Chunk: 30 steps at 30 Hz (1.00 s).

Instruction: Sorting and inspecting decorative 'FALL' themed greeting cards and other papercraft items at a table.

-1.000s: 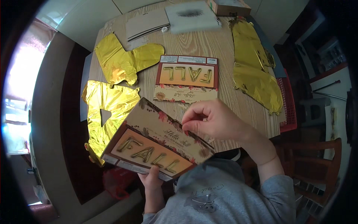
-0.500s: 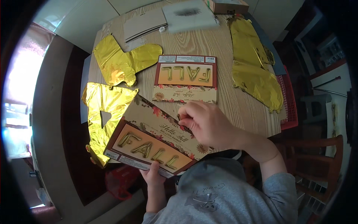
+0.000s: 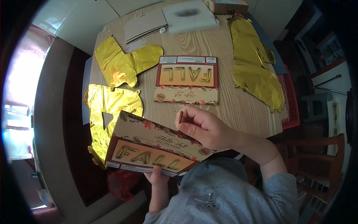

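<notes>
Head view, single frame. Landmark: the round wooden table [image 3: 223, 104].

Held balloon pack [image 3: 156, 147]: flat card package, floral border, gold foil letters on an orange panel. It is off the table's near edge, above the person's lap, tilted with its left end higher in the picture. Left hand [image 3: 158, 174] grips the pack from below at its near long edge; only fingers and thumb tip show, closed on the card. Left forearm comes up from the lower edge, nearly vertical.

Right hand [image 3: 203, 128] rests over the pack's upper right corner, fingers curled in, thumb and forefinger pinched on a thin dark strip [image 3: 181, 117] at that corner. What the strip is cannot be told. Right forearm runs from the lower right, grey sleeve [image 3: 278, 194] pushed to mid-forearm, wrist bent inward toward the pack.

Counts:
- Balloon packs: 2. Second pack [image 3: 187, 79] lies flat at the table's centre, apart from the held one.
- Gold foil balloons [image 3: 125, 65], deflated: 2 on the table's left side, 2 on its right side, though the right pair overlap and the count there is less sure.
- Grey card sheets [image 3: 143, 26]: a small stack at the table's far edge.
- White paper [image 3: 190, 15]: 1, blurred, beside that stack.
- Red basket [image 3: 292, 100]: 1, at the table's right edge.
</notes>
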Available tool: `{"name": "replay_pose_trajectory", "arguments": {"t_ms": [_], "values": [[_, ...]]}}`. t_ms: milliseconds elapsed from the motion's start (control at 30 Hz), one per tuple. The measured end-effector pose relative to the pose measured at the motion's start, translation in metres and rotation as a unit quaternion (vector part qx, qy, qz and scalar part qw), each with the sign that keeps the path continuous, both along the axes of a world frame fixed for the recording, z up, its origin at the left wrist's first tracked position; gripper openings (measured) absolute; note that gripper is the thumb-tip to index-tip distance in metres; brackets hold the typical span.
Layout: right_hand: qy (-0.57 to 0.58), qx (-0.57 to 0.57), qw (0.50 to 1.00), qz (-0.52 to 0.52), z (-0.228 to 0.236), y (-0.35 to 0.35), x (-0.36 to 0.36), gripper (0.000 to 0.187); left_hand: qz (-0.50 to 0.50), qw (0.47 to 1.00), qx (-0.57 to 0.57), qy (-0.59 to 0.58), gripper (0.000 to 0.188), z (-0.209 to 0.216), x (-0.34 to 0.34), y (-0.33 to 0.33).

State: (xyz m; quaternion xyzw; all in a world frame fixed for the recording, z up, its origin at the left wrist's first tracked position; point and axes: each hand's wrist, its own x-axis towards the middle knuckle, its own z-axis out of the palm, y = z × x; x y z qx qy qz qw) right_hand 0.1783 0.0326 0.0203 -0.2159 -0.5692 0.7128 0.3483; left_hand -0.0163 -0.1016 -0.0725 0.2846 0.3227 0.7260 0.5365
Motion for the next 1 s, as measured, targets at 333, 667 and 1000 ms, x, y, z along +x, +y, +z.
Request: {"name": "replay_pose_trajectory", "arguments": {"t_ms": [333, 667, 1000], "values": [[-0.172, 0.182, 0.968, -0.036, 0.026, 0.009, 0.015, 0.010, 0.003, 0.995, 0.038, 0.089, 0.057, -0.008, -0.014, -0.005], [-0.251, 0.545, 0.708, -0.372, 0.006, -0.009, -0.009, 0.019, 0.097, 0.984, 0.015, 0.148, 0.060, 0.014, 0.021, -0.012], [-0.102, -0.038, 0.990, 0.093, 0.028, 0.022, 0.017, 0.012, -0.015, 0.999, 0.029, 0.029, 0.060, 0.010, -0.005, -0.003]]}}
